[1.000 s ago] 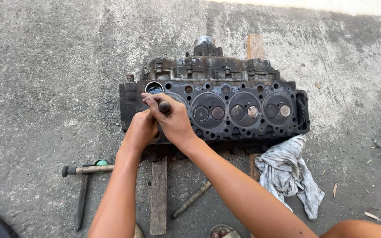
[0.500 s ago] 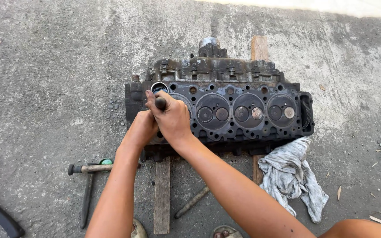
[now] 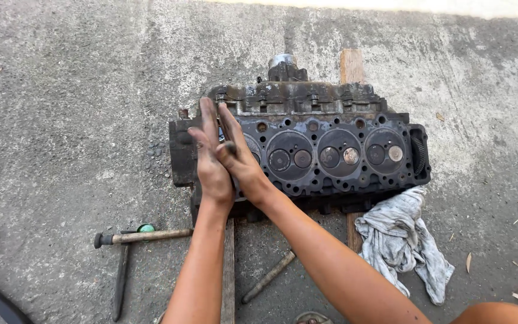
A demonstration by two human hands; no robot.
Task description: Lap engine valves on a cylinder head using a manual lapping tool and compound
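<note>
A dirty, dark cylinder head (image 3: 331,156) lies on wooden planks on the concrete, its round chambers and valves facing up. My left hand (image 3: 210,165) and my right hand (image 3: 242,161) are pressed palm to palm over its leftmost chamber, fingers stretched straight. A thin dark stick (image 3: 230,147) is pinched between the two palms, and its lower end is hidden by my hands. Both hands are smeared with black grime.
A crumpled grey rag (image 3: 403,240) lies right of my right forearm. A hammer (image 3: 145,237), a small green cap (image 3: 145,228) and a dark bar (image 3: 119,282) lie at the left. A metal rod (image 3: 269,276) rests between the planks (image 3: 229,270).
My hands have gone from curled around the stick to flat palms with fingers stretched out. The left hand has slid forward against the right.
</note>
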